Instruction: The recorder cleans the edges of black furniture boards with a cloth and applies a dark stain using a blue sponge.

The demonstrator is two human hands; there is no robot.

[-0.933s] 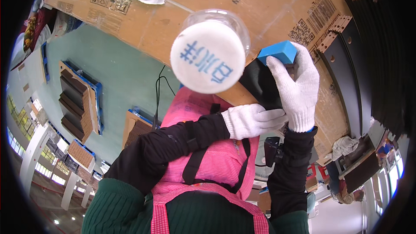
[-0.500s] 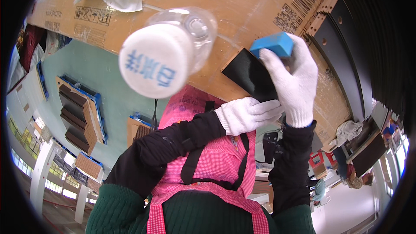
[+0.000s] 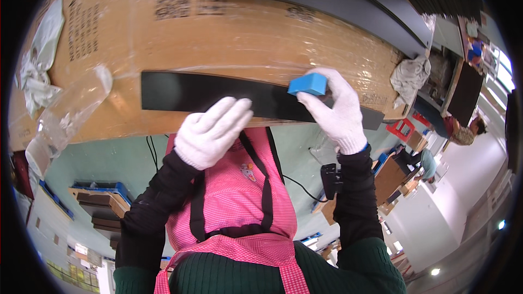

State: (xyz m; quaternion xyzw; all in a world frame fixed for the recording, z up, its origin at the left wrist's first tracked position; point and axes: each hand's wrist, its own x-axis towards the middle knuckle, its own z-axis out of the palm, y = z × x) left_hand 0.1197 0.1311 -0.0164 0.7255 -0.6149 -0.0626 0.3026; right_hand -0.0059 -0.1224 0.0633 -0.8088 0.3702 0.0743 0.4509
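A long black board lies across the near side of a cardboard-covered table. My right hand, in a white knit glove, is closed round a blue block at the board's right part. Whether the block presses on the surface I cannot tell. White-gloved too, my left hand has its fingers stretched out and held together. Those fingertips overlap the board's near edge around its middle, and contact is unclear.
Dark long panels lie at the table's far side. On the left are a clear plastic bottle and a white cloth. A greyish cloth sits at the right end. Two people are further off right.
My view has swung right, so the bottle now appears far left. The board is seen lengthwise along the near edge. My hands have moved apart; the right still grips the blue block.
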